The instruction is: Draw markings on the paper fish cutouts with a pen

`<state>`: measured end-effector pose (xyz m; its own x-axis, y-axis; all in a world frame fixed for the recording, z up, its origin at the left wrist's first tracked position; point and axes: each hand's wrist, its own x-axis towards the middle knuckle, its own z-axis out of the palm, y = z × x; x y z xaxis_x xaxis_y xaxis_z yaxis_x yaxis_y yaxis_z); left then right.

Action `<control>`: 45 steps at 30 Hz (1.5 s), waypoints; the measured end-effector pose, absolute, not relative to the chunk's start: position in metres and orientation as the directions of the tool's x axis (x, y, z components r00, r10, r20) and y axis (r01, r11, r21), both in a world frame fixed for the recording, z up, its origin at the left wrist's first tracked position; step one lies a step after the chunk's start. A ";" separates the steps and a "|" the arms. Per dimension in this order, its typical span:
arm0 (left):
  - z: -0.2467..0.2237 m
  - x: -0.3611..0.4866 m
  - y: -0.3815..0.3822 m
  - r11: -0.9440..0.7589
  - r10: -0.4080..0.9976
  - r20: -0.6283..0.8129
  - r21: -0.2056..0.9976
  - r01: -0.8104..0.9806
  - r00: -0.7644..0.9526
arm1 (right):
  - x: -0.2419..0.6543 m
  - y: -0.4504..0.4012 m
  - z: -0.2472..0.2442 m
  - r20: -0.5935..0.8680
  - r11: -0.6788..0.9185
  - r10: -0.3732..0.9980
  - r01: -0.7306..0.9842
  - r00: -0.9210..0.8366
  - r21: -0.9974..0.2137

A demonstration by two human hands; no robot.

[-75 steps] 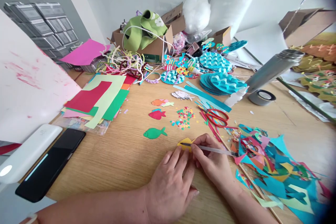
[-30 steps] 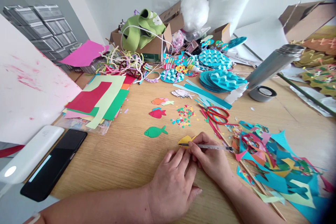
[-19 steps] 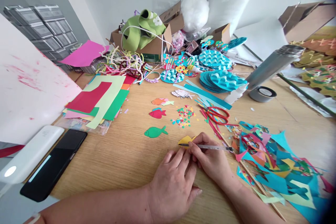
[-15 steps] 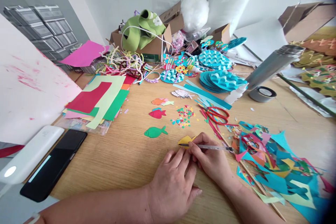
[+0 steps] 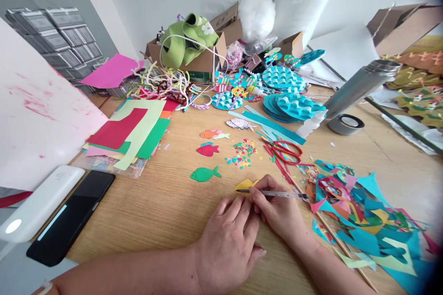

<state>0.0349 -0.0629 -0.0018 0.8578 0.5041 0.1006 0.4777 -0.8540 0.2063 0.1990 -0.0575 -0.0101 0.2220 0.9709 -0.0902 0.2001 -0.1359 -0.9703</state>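
Note:
A pen (image 5: pixel 277 193) is pinched in my right hand (image 5: pixel 278 209), its tip on a yellow paper fish (image 5: pixel 245 185). Flat on the table, my left hand (image 5: pixel 230 235) has its fingers stretched out at the near edge of the yellow piece, against my right hand. My hands cover part of the yellow paper. Left of it lies a green paper fish (image 5: pixel 205 174), with a red paper fish (image 5: pixel 207 149) and an orange one (image 5: pixel 208 133) beyond. A white fish with drawn lines (image 5: pixel 239 123) is farther back. Small coloured paper dots (image 5: pixel 245 147) lie beside the fish.
Red-handled scissors (image 5: pixel 285 152) and a thin wooden stick (image 5: pixel 328 225) lie right of my hands, by a heap of paper scraps (image 5: pixel 367 212). Coloured sheets (image 5: pixel 117 129) and a phone (image 5: pixel 71 216) are at left. A steel flask (image 5: pixel 360 86) stands at back right.

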 end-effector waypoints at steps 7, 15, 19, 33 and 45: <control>-0.001 0.036 -0.063 -0.852 0.506 0.093 0.208 0.480 0.858 | 0.199 -0.058 -0.009 -0.083 -0.130 0.971 0.204 0.226 -0.970; 0.000 0.035 -0.063 -0.849 0.510 0.085 0.213 0.484 0.856 | 0.199 -0.058 -0.009 -0.091 -0.130 0.970 0.166 0.225 -0.977; -0.001 0.035 -0.063 -0.852 0.505 0.094 0.210 0.479 0.858 | 0.198 -0.057 -0.008 -0.087 -0.123 0.973 0.160 0.216 -0.979; 0.000 0.036 -0.063 -0.850 0.508 0.086 0.211 0.483 0.857 | 0.199 -0.058 -0.009 -0.075 -0.121 0.975 0.212 0.210 -0.970; 0.000 0.037 -0.064 -0.846 0.511 0.078 0.218 0.486 0.856 | 0.199 -0.058 -0.009 -0.082 -0.128 0.974 0.216 0.211 -0.968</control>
